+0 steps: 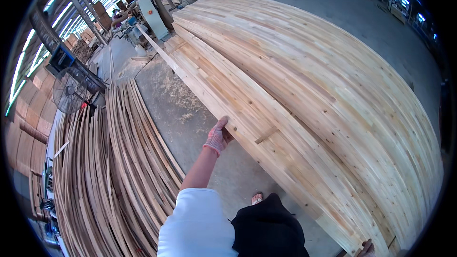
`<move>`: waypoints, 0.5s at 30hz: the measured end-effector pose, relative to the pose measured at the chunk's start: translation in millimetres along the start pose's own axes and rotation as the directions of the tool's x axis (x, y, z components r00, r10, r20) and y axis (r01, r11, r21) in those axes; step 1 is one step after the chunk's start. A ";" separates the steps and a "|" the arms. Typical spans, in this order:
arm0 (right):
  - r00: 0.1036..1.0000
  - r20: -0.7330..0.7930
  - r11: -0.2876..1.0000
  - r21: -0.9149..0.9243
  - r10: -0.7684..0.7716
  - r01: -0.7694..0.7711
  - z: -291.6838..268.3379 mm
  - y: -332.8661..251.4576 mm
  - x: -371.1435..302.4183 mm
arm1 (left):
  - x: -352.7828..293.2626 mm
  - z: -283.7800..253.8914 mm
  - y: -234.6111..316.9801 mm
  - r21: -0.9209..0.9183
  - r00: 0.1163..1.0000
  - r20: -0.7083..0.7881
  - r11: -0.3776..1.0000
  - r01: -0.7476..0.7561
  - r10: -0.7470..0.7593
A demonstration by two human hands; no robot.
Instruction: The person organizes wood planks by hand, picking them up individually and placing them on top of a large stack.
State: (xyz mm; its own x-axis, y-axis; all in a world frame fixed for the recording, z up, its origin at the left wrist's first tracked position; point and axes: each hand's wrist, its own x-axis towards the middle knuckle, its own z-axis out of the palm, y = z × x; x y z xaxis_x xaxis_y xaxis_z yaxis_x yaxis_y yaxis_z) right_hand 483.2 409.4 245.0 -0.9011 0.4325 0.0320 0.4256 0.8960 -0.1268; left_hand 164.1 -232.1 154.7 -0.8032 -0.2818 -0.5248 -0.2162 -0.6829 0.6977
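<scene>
A white sleeve (197,223) near six o'clock leads to the left hand (219,138), clasping a long board (276,169) that spans half past ten to half past four and could twist if the right hand (367,248), its hold too cropped to tell, grips loosely.

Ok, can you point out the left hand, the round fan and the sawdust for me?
left hand (218,137): head view, on the middle of the gloved hand
round fan (69,90): head view, on its wire cage
sawdust (181,95): head view, on the floor scatter's middle

Caged fan (70,90), sawdust (178,97) on floor (238,176)
</scene>
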 end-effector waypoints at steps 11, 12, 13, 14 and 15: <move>0.992 0.111 0.857 0.504 0.057 -0.106 106.9 -174.3 30.7 | -87.7 47.4 -163.2 0.722 0.298 0.658 0.691 0.007 -0.691; 0.993 0.118 0.854 0.517 -0.006 -0.056 111.9 -192.0 33.1 | -114.2 68.1 -172.9 0.510 0.034 0.823 0.764 0.396 -0.567; 0.990 0.126 0.851 0.525 -0.070 -0.006 111.1 -210.1 37.1 | -117.7 66.4 -193.4 0.595 0.037 0.782 0.763 0.252 -0.622; 0.983 0.133 0.842 0.538 -0.130 0.039 113.8 -225.7 39.6 | -127.1 67.9 -203.5 0.693 0.131 0.682 0.693 0.199 -0.720; 0.974 0.138 0.831 0.551 -0.183 0.078 118.5 -240.4 39.9 | -137.2 69.5 -214.6 0.782 0.218 0.562 0.598 0.174 -0.798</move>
State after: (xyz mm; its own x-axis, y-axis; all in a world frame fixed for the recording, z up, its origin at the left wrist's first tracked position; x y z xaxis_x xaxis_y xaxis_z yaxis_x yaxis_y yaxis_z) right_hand 335.0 199.4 159.3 -0.9664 0.2437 -0.0822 0.2375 0.7226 -0.6492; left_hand 282.1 0.0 110.9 -0.3144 0.8623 -0.3969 -0.7035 0.0690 0.7073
